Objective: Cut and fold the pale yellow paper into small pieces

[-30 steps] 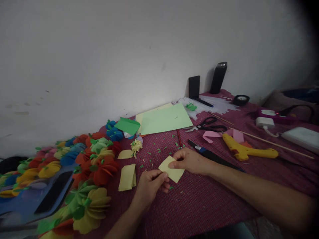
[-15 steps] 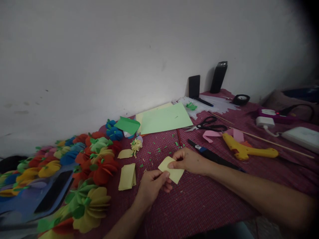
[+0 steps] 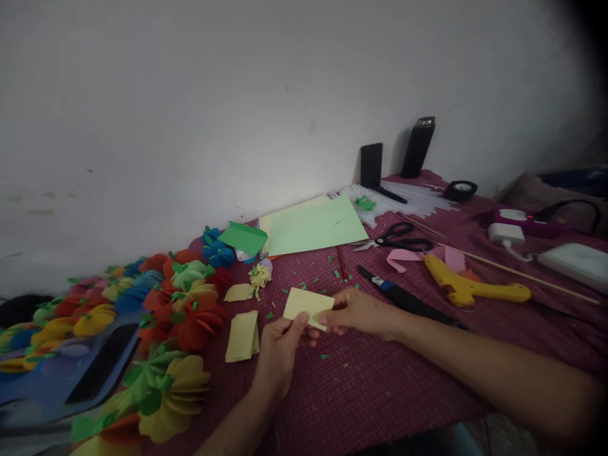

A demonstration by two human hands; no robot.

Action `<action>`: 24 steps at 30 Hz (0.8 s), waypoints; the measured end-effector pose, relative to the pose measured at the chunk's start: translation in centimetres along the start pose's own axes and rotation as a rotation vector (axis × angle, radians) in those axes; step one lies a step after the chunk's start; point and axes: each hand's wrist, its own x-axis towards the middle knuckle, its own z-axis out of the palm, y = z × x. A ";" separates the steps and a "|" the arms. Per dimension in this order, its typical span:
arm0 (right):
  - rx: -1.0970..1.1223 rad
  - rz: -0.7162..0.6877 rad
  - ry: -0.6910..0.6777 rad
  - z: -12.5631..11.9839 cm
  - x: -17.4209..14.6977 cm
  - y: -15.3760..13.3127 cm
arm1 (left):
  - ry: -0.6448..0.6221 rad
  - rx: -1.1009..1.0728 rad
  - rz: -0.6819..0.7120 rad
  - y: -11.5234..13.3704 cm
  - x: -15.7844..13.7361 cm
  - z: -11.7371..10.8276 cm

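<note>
A small pale yellow piece of paper (image 3: pixel 306 302) is held above the table between both hands. My left hand (image 3: pixel 281 347) pinches its lower edge, thumb on top and fingers underneath. At its right corner my right hand (image 3: pixel 358 311) grips it between thumb and fingers. Left of my left hand lies a stack of yellow paper pieces (image 3: pixel 242 337), with a single cut yellow piece (image 3: pixel 239 292) behind it. A curly yellow paper bunch (image 3: pixel 260 277) sits beside that piece. Small green paper scraps (image 3: pixel 304 285) are scattered behind the hands.
Many coloured paper flowers (image 3: pixel 194 320) crowd the left side. Green paper sheets (image 3: pixel 316 227) lie at the back. To the right are a utility knife (image 3: pixel 408 297), scissors (image 3: pixel 399 239), a yellow glue gun (image 3: pixel 475 286) and a wooden stick (image 3: pixel 522 273). A black bottle (image 3: pixel 418 149) stands by the wall.
The yellow paper has turned and moved left and slightly up in my hands. My right hand has shifted its grip to the right corner. A green scrap now shows on the cloth below.
</note>
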 end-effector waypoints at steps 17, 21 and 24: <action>-0.359 -0.222 0.082 0.2 0.4 1.4 | -0.011 -0.139 -0.072 0.3 0.0 -0.4; -0.518 -0.271 0.042 0.5 -0.1 1.3 | -0.022 -0.137 -0.134 0.7 0.0 -0.6; -0.566 -0.285 0.018 0.6 -0.3 1.2 | -0.048 -0.137 -0.144 0.9 -0.1 -0.4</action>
